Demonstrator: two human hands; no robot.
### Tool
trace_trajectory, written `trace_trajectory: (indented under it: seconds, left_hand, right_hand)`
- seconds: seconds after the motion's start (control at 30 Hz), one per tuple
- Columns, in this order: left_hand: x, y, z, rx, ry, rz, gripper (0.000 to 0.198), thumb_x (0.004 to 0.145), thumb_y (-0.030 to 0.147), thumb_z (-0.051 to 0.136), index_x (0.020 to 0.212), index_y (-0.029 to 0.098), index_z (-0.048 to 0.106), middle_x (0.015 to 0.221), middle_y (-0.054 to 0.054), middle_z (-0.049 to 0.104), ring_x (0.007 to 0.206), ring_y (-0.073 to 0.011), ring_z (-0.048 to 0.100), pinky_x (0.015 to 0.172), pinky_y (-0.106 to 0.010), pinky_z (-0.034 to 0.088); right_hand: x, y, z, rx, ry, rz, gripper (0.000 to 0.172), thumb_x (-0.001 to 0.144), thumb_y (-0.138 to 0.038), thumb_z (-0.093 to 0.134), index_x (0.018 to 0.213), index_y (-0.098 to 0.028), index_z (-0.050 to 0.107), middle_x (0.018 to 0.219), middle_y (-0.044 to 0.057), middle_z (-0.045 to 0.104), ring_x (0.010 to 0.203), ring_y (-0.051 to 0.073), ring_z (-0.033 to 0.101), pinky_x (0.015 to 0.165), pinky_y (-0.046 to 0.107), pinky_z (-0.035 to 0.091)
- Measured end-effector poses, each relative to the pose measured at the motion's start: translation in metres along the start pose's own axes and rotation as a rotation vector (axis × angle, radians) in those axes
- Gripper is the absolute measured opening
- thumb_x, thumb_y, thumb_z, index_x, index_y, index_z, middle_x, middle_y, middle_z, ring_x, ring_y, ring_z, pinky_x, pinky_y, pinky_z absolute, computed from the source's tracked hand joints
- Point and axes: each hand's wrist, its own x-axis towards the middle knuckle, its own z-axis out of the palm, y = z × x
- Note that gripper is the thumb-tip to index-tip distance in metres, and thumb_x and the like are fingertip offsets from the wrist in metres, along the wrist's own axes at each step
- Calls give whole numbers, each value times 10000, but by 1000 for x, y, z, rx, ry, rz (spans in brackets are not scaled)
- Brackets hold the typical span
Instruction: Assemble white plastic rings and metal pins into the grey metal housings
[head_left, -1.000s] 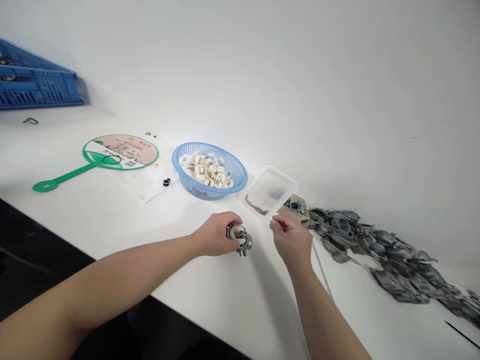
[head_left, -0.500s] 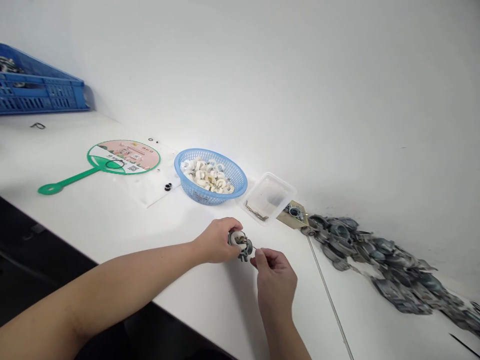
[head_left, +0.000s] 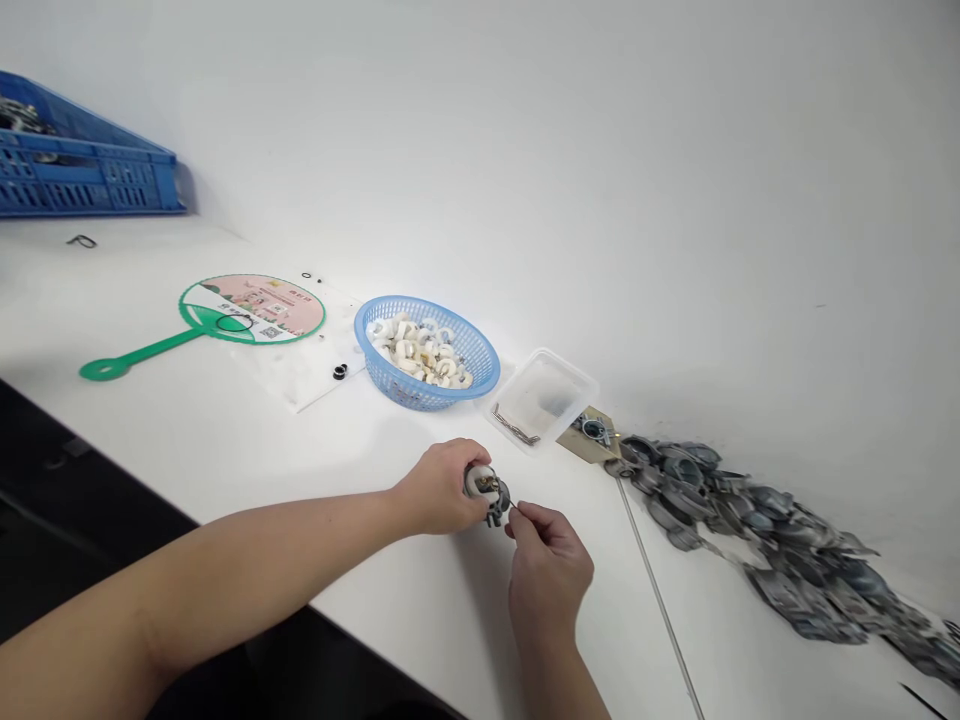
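Note:
My left hand point(head_left: 444, 488) grips a round grey metal housing point(head_left: 495, 511) just above the white table. A white plastic ring and small brass-coloured parts show inside the housing. My right hand point(head_left: 550, 565) pinches a thin metal pin point(head_left: 513, 506) between thumb and fingertips. The pin's far end meets the right side of the housing; whether it has entered a hole I cannot tell. Beyond the hands stands a clear plastic box point(head_left: 541, 396) with several metal pins lying in it. To its left is a blue basket point(head_left: 420, 392) of white plastic rings.
Grey metal housings point(head_left: 739, 530) lie heaped along the wall at right. A small cardboard box point(head_left: 589, 443) of metal parts sits behind the clear box. At left are a green-handled fan point(head_left: 255, 308), black rings point(head_left: 340, 371) and a blue crate point(head_left: 90, 180).
My right fingers have moved closer to the housing, and less of the pin shows. My left hand still holds the housing, slightly turned. The whole view has shifted a little.

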Motion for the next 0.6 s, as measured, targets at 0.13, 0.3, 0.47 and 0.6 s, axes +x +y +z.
trace_trajectory:
  seconds: [0.13,0.3,0.47,0.6]
  left_hand:
    - [-1,1,1,5,3,7,291,597,186,608,882,178,549,843,-27,605,750,-172,543,654,-283,443]
    - [-2,3,2,-5,11,13,299,591,188,615,882,178,545,845,-32,606,757,-177,544,659,-287,441]
    - [-1,4,2,-18,8,-4,309,571,187,627,869,178,544,827,-30,603,736,-176,539,638,-284,435]
    - [-2,4,2,-14,8,-7,301,566,169,612,858,180,542,815,-21,600,717,-167,531,630,-281,433]
  right_hand:
    - [0,0,3,-32,18,-30,212,602,-284,648,780,-170,646,607,-11,599,575,156,554,572,277,458]
    - [0,2,5,-16,17,-54,220,613,-291,642,800,-174,627,585,-22,585,556,151,549,573,281,461]
    - [-1,1,6,-52,32,-56,190,610,-272,632,775,-180,619,572,-26,581,542,146,541,544,264,445]
    - [-2,0,5,-102,36,-45,168,618,-264,619,762,-178,613,578,-17,581,544,148,541,521,255,433]
